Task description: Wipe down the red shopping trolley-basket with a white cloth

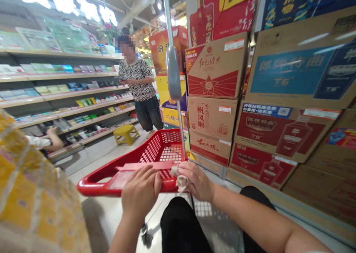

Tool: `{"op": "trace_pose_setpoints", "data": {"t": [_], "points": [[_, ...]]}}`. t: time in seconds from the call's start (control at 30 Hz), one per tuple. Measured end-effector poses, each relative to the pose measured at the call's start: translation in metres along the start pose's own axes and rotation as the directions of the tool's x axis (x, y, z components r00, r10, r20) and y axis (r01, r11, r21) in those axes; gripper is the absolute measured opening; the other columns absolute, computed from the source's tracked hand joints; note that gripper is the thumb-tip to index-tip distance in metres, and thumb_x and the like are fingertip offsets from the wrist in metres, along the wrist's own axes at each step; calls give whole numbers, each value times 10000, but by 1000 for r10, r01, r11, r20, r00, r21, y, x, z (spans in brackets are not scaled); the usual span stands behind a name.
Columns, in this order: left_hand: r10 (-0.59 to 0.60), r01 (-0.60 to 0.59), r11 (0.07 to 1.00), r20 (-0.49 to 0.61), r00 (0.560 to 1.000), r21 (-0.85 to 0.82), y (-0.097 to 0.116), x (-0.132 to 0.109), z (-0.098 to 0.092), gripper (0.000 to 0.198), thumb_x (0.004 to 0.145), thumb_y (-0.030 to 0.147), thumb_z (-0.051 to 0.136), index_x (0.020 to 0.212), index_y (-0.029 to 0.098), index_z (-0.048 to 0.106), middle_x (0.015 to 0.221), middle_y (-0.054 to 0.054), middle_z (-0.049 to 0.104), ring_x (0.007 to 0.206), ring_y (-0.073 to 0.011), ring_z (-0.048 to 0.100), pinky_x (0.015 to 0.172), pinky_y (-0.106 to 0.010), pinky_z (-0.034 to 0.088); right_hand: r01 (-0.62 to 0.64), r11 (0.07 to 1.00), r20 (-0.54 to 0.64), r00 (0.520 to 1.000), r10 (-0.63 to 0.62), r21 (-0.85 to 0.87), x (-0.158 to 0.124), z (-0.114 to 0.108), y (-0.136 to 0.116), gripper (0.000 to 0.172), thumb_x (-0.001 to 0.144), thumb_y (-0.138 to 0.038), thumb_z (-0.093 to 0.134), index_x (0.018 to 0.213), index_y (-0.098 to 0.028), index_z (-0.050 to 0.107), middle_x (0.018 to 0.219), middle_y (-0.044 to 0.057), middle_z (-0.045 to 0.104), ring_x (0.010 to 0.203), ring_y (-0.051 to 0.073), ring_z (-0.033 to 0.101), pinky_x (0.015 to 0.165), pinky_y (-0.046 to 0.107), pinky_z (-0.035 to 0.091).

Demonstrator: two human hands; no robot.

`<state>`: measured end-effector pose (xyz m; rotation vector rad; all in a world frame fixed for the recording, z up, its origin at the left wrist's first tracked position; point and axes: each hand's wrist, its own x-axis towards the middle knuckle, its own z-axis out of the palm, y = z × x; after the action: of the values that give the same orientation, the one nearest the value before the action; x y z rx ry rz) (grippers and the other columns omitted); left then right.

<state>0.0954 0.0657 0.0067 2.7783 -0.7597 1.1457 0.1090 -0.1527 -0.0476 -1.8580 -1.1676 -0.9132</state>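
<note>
A red plastic shopping cart [164, 143] stands in front of me, with square holes in its basket walls. My left hand [141, 188] is closed over its red handle bar [118, 182], thumb lying toward the right. At the right end of the same bar, my right hand [196, 180] is closed round a crumpled whitish paper wad [183, 182]. Part of the wad is hidden under the fingers. A thin metal pole [181, 125] with a grey oval piece [173, 73] rises from the cart near my right hand.
Stacked liquor cartons [213, 71] line the right side. Shelves of small boxes [69, 80] run along the left, with a yellow stool [126, 134] before them. A person [139, 79] stands ahead holding a phone. Another person's arm [54, 140] reaches to a low shelf. Yellow wrapped packs [36, 193] rise at near left.
</note>
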Motion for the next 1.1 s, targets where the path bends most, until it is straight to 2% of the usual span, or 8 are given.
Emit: {"op": "trace_pose_setpoints", "data": {"t": [0.1,0.2,0.33,0.43,0.63,0.83,1.0,1.1], "points": [[5,-5,1000,-16,1000,0,-3,-1,0,256,897,248,446,773,205,666,887,20,701,1021,-212,597,940,-364,402,-203,975,-48,977,208,94,3,-1,-4,345,986,-313,294,1264,-186,454,1183,109,558,1146,203,505,982,391,430],[0,0,1000,-10,1000,0,-2,-2,0,250,895,248,452,761,206,660,871,23,698,1012,-209,597,935,-364,405,-379,922,17,925,379,86,20,-4,-15,264,980,-276,357,1121,-207,569,1005,57,625,960,174,571,876,338,473],[-22,22,1000,-4,1000,-6,2,-4,-2,239,890,241,460,750,208,651,860,27,694,1012,-208,593,939,-370,401,-161,985,122,978,169,-68,27,-5,-30,306,920,-284,473,1194,-173,553,1102,95,612,1064,237,514,978,452,398],[-24,24,1000,-3,1000,-13,4,-5,-4,231,888,234,464,747,209,644,857,32,691,1010,-205,591,939,-370,400,15,998,107,994,-8,-60,23,-1,-34,367,904,-247,475,1263,-179,502,1186,95,589,1139,243,476,998,464,385],[-24,24,1000,-23,999,-6,5,-3,-3,237,892,236,454,760,203,649,860,19,692,1009,-214,590,935,-380,403,-278,956,22,959,281,-87,32,9,-37,225,931,-187,414,1024,-179,619,921,59,662,876,179,574,840,366,446],[-29,28,999,-30,999,-23,6,-3,0,245,894,220,449,748,202,644,851,18,688,1002,-217,587,925,-384,411,44,988,88,996,-31,-151,26,9,-39,355,878,-173,481,1230,-168,526,1179,91,605,1062,228,515,923,425,397],[-47,47,998,-16,999,-50,8,-1,1,223,888,221,456,758,195,635,849,6,681,1003,-223,579,928,-402,412,-228,945,79,964,252,-236,37,11,-35,195,916,-211,429,914,-173,621,842,59,644,817,185,554,785,353,406],[-86,86,993,3,996,-77,13,0,0,227,881,210,454,735,187,626,834,-9,671,988,-216,575,932,-403,418,-245,931,108,953,282,-270,41,13,-35,219,914,-205,423,786,-175,598,763,48,614,774,184,542,755,342,388]]}}
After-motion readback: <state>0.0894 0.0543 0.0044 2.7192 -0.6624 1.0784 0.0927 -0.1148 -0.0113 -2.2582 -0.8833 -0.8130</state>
